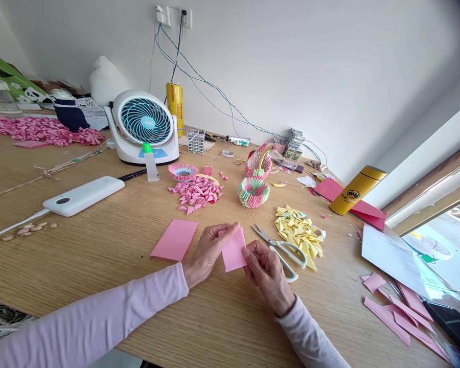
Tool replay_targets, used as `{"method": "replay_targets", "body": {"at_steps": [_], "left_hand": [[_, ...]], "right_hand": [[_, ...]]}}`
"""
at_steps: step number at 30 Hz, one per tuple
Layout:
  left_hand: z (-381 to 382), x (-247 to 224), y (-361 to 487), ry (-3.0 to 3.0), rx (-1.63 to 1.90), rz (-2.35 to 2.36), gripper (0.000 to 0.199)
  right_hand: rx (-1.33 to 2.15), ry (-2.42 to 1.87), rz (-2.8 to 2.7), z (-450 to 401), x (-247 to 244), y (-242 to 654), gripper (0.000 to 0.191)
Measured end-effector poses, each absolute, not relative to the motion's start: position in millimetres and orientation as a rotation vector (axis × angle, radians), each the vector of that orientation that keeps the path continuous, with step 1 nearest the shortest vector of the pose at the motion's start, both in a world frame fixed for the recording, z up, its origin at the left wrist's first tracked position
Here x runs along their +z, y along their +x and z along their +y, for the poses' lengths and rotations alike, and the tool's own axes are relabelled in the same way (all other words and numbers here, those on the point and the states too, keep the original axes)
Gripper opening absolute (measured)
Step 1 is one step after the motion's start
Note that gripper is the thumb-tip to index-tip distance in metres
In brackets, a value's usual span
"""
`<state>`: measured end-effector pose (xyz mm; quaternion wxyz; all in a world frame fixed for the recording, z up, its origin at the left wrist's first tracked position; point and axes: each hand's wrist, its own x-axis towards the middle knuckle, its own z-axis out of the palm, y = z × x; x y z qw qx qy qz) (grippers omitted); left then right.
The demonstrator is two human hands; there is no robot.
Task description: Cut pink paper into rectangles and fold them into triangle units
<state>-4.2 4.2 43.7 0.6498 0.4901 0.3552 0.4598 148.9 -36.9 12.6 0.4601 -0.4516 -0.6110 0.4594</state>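
Between my two hands, just above the table's front part, is a folded piece of pink paper (233,251). My left hand (207,251) grips its left and upper edge, thumb lying along the top. My right hand (265,271) pinches the right edge between thumb and fingers. To the left lies a flat stack of pink paper (175,240). Scissors (281,248) with white handles rest beyond my right hand, blades partly open. Beside them is a pile of folded yellow paper pieces (297,232). Farther back sits a heap of folded pink pieces (197,191).
A white fan (145,128) stands at the back left, near a glue bottle (150,163) and a white power strip (85,195). Paper baskets (253,192) stand mid-table. A yellow flask (357,190) and pink scraps (402,312) are at right.
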Motion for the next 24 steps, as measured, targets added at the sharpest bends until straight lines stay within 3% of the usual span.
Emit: {"method": "replay_targets", "body": {"at_steps": [10,16,20,24], "left_hand": [[-1.2,36.9,-2.2,1.16,0.83,0.802,0.042],[10.5,30.5,-10.2,0.854,0.826,0.768,0.038],[15.8,26.4,-10.5,0.73,0.809,0.675,0.031],[17.9,25.4,-9.9,0.646,0.788,0.595,0.026]], "right_hand": [[0.803,-1.341,-1.526,-36.3,19.8,161.6,0.034],[-0.032,-1.604,-2.011,-52.2,20.8,227.0,0.023],[-0.117,-1.645,-2.192,-51.4,6.7,242.2,0.039],[-0.045,-1.719,-2.211,-36.2,4.3,241.7,0.039]]}}
